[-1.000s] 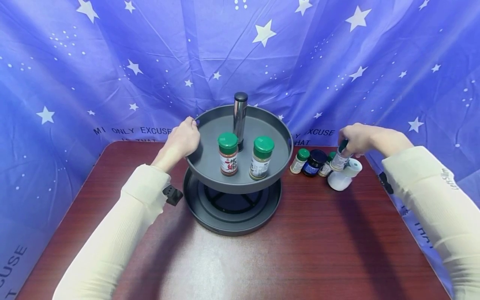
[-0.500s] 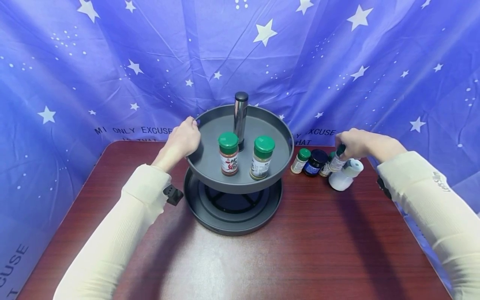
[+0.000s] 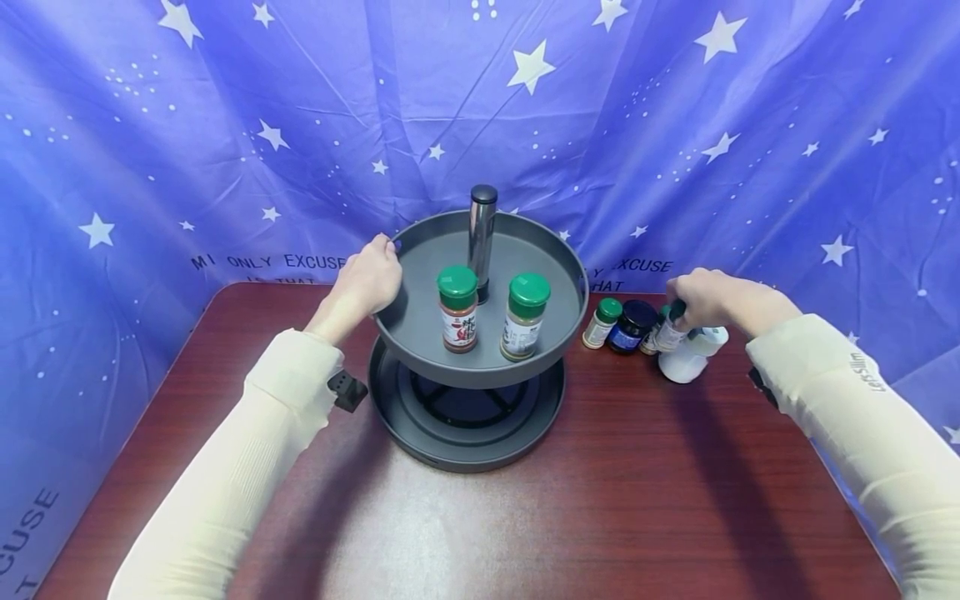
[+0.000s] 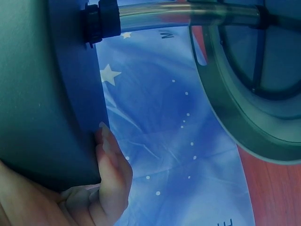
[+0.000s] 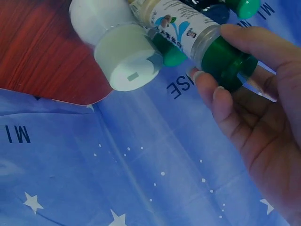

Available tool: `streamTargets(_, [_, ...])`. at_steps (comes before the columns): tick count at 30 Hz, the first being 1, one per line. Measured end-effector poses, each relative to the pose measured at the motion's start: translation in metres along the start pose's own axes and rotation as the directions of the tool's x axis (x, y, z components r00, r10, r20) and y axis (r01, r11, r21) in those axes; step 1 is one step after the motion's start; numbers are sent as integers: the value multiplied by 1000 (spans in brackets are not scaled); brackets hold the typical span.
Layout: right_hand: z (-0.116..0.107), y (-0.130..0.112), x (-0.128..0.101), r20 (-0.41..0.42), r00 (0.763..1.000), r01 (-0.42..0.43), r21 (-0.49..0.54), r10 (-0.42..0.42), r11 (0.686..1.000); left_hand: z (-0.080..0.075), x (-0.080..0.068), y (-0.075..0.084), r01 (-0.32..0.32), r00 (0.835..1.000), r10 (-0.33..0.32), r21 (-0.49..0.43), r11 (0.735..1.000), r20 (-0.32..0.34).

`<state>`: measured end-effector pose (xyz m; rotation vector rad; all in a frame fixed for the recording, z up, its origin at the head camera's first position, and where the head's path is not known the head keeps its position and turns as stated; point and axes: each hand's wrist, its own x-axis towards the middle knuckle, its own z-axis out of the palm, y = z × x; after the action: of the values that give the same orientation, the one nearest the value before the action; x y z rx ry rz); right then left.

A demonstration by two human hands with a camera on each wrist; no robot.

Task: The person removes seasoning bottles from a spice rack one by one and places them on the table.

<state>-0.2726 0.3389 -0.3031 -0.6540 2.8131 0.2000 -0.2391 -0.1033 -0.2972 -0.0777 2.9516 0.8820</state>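
A grey two-tier turntable rack with a steel centre post stands mid-table. Its upper tray carries a red-labelled spice jar and a pale-labelled spice jar, both green-capped. My left hand grips the upper tray's left rim; in the left wrist view its fingers curl over the rim. My right hand pinches the green cap of a small spice jar, tilted just above the table beside a white bottle.
Right of the rack stand a small green-capped jar, a dark blue jar and one more green-capped jar, mostly hidden. The rack's lower tray holds nothing. A starry blue cloth hangs round the brown table.
My right hand has sunk a little with the small jar, closer to the table and the white bottle. My left hand has stayed on the tray rim.
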Motion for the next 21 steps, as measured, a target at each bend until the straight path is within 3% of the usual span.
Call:
streamTargets(9, [8,-5,1,41,999,-29,-38,30,999,0,0,0,-1,1000,1,3,1000,-2])
streamTargets(21, [26,-11,7,21,999,-38,-164,42,986,0,0,0,-7,1000,7,-3,1000,-7])
